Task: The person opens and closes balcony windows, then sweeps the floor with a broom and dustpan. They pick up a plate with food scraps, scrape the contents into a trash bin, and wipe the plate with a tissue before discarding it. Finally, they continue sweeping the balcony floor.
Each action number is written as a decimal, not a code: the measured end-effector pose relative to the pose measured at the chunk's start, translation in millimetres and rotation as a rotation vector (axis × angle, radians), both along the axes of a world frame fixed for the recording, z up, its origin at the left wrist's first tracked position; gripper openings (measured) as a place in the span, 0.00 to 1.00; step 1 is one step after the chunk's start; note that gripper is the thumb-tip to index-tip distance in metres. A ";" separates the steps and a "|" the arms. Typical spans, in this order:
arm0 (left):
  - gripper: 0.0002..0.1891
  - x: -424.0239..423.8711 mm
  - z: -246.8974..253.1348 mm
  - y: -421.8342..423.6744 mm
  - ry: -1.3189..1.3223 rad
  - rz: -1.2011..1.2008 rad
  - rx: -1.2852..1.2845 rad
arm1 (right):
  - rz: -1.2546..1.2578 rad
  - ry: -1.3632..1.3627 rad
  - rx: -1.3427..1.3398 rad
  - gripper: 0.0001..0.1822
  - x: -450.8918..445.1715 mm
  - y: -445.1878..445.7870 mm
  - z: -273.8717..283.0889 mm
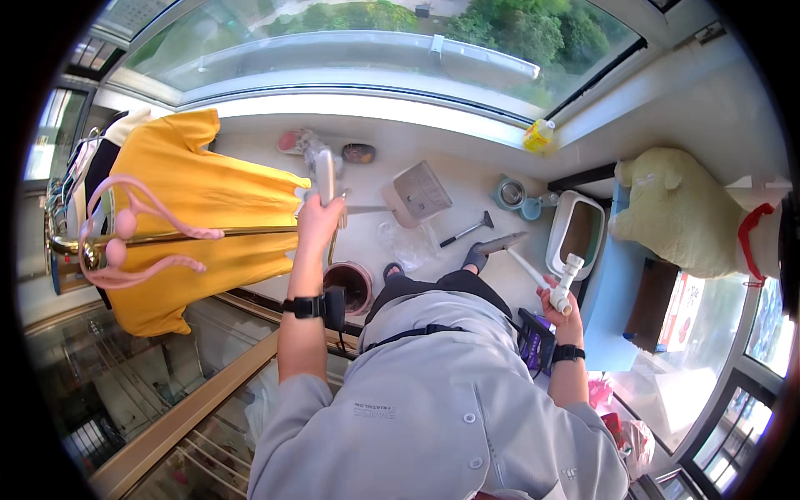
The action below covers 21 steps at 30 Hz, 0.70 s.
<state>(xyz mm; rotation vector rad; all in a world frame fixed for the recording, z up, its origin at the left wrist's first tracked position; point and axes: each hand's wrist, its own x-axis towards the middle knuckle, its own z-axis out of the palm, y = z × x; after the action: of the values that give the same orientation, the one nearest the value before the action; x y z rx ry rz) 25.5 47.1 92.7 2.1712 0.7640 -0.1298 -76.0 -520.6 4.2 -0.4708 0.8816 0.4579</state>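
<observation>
My left hand (319, 219) is closed around a pale silver handle (325, 175), beside the hanging yellow shirt. Behind that hand a grey shaft (369, 209) runs to a translucent grey dustpan (417, 194) on the floor; the fingers hide how shaft and handle join. In my right hand (559, 306) is a white plastic pole (525, 265) with a T-shaped end fitting (567, 284). The pole slants down to a flat grey head (501, 242) by my shoe. A short black-and-silver scraper (467, 229) lies between dustpan and shoe.
A yellow shirt (187, 219) and a pink roller massager (115, 250) hang at a gold rail (256, 232). A reddish bucket (347, 287) stands below my left hand. Clear plastic (409, 244) lies on the floor. Rightward are a blue pet bowl (512, 194), a litter tray (575, 234) and a plush toy (678, 212).
</observation>
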 end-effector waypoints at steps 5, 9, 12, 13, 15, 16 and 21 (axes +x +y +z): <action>0.24 75.7 -16.2 -38.2 0.024 -0.233 0.102 | -0.324 0.043 -0.038 0.17 33.7 -39.7 -69.3; 0.22 127.1 -31.5 -69.9 -0.005 -0.404 0.156 | -0.502 0.133 -0.089 0.14 89.2 -57.9 -91.5; 0.20 166.4 -41.4 -91.3 0.009 -0.450 0.096 | -0.515 0.223 0.009 0.12 140.8 -71.5 -96.9; 0.20 173.1 -41.1 -100.1 0.037 -0.460 0.067 | -0.506 0.176 -0.094 0.11 154.4 -74.2 -97.5; 0.19 197.5 -44.1 -112.7 0.054 -0.496 0.108 | -0.492 0.232 -0.056 0.11 192.4 -95.4 -115.1; 0.19 206.6 -51.6 -114.6 0.058 -0.512 0.117 | -0.472 0.211 -0.081 0.11 210.9 -102.7 -121.0; 0.21 241.4 -84.2 -131.6 0.022 -0.533 0.203 | -0.392 0.157 -0.119 0.10 312.9 -145.8 -148.4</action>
<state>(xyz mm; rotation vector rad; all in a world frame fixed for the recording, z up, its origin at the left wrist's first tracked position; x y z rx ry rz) 266.9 -84.5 8.5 2.5270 0.1975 -0.3612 236.9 -666.4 -144.2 -0.3616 1.1284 0.0837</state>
